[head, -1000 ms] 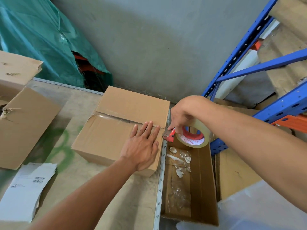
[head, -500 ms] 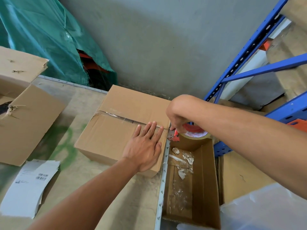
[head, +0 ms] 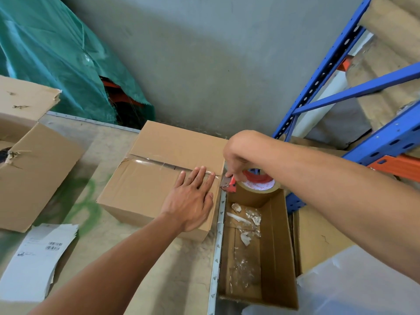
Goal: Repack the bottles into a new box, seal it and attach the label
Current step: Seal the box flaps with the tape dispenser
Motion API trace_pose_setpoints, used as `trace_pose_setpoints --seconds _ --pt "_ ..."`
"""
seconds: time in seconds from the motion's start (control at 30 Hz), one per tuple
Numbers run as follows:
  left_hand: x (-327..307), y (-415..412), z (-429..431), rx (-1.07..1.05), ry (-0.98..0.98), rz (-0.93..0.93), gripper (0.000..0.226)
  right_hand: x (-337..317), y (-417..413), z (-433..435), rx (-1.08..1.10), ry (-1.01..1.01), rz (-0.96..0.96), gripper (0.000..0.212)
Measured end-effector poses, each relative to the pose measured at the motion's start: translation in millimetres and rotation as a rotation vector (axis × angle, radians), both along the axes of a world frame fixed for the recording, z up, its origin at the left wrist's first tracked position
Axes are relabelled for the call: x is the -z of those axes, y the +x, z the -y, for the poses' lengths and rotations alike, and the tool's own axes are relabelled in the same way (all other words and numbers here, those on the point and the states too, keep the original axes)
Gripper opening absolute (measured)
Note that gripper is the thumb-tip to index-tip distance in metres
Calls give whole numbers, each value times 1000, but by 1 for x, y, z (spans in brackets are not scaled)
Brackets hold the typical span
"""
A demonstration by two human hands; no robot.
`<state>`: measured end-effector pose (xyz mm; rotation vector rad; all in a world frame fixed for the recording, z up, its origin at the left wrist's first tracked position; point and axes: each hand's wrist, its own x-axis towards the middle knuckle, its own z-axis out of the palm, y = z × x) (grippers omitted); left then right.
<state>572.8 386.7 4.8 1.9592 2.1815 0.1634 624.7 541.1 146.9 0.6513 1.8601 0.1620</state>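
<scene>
Left hand (head: 191,201) flat on box (head: 163,146) by right edge; right hand (head: 236,156) grips tape dispenser (head: 254,186) beyond.

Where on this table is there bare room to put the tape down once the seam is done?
Bare table lies in front of the box, between the labels and the table's right edge, under the left forearm. A narrower strip runs between box and old carton. Crowded: the right edge, with tape, right hand and scrap bin.
</scene>
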Motion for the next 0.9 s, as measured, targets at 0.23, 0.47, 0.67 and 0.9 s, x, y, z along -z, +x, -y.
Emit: trace_pose_setpoints --seconds 0.23,0.47,0.67,0.9 --pt "2 0 -3 -4 -13 -9 63 -17 38 -3 10 -55 -230 62" --pt "2 -1 -5 4 -17 -21 64 -10 61 -6 54 -83 -328 62" --pt "2 -1 -5 -3 -10 -8 63 3 24 4 50 -8 -121 59" --pt "5 -1 -4 -8 9 0 63 63 96 -15 148 -19 -1 36"
